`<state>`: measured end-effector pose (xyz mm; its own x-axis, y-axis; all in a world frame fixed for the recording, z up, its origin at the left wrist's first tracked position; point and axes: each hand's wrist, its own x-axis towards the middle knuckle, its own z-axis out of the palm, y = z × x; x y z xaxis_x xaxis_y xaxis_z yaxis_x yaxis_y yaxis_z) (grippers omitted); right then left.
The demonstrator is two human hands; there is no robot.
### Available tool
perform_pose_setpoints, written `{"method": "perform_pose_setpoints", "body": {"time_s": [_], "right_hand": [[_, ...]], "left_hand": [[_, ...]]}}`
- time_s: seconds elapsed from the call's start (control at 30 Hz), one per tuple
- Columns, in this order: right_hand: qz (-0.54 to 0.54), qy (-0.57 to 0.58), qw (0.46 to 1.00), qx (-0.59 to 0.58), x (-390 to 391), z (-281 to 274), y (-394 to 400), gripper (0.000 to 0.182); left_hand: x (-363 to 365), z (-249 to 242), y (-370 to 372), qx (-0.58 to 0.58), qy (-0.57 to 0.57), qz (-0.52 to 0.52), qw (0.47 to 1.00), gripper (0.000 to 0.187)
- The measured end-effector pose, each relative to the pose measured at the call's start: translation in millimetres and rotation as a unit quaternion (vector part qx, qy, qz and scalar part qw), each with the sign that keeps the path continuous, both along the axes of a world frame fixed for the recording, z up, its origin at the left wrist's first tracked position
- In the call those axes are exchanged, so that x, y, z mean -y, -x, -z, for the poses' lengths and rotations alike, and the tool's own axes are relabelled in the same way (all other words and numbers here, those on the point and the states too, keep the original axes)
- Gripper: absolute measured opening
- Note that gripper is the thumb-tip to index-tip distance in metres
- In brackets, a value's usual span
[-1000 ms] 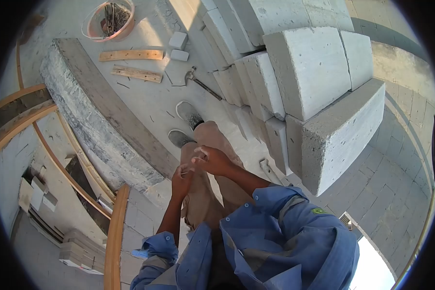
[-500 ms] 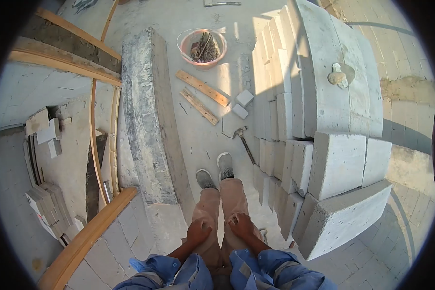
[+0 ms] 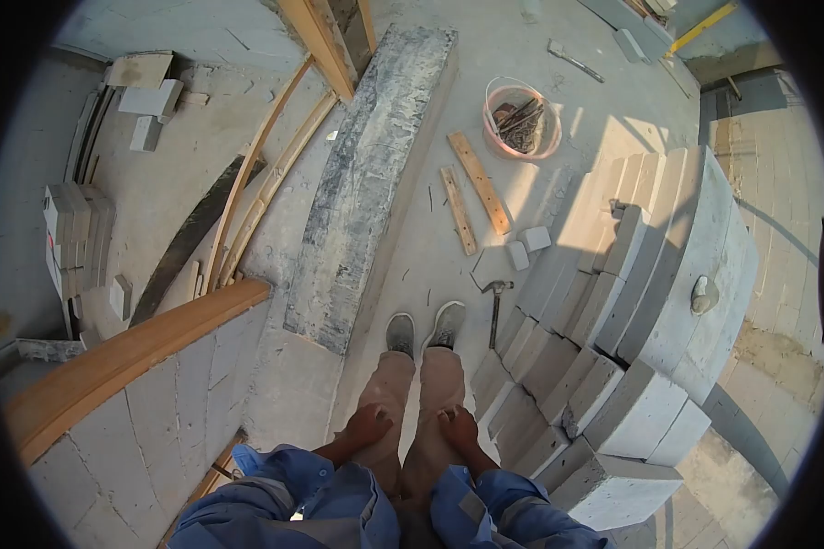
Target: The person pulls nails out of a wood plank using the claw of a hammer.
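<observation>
My left hand is closed at the left knee of my tan trousers, its curled fingers gathering the cloth. On the other knee my right hand is likewise closed on the trouser leg. Neither hand holds a tool. Beyond my grey shoes, a claw hammer lies on the concrete floor, its head pointing away from me. Two small white blocks lie just past it, beside two wooden strips.
Stacked grey blocks rise close on my right, with a stone on top. A long, rough slab stands to my left, near a wooden frame. Farther off are a pink bucket of scrap and another tool.
My view has turned to the left, so the slab, bucket and hammer sit farther right and tilted. Both hands stay on my knees, gripping the trousers.
</observation>
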<state>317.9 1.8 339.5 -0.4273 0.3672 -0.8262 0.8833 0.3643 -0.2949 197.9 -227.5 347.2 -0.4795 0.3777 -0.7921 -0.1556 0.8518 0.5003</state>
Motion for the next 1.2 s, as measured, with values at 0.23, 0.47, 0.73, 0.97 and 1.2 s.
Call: {"method": "perform_pose_setpoints", "body": {"time_s": [0.23, 0.47, 0.73, 0.97, 1.2], "right_hand": [[-0.144, 0.025, 0.988, -0.042, -23, 8, 31, 0.037], [-0.198, -0.011, 0.978, -0.058, -60, 11, 96, 0.036], [-0.016, 0.126, 0.990, -0.063, -106, 2, 221, 0.036], [-0.322, 0.015, 0.946, -0.037, -112, 26, 263, 0.036], [-0.283, 0.174, 0.942, -0.039, -199, 107, 292, 0.039]], "left_hand": [[1, 1, -5, -0.017, -0.045, -0.109, 0.993, 0.035], [1, -21, 18, 0.048, -0.054, -0.241, 0.968, 0.037], [10, -15, 36, 0.027, 0.026, -0.308, 0.951, 0.040], [-29, 2, 86, 0.065, 0.108, -0.291, 0.949, 0.045], [-114, -18, 156, 0.015, 0.041, -0.297, 0.954, 0.042]]}}
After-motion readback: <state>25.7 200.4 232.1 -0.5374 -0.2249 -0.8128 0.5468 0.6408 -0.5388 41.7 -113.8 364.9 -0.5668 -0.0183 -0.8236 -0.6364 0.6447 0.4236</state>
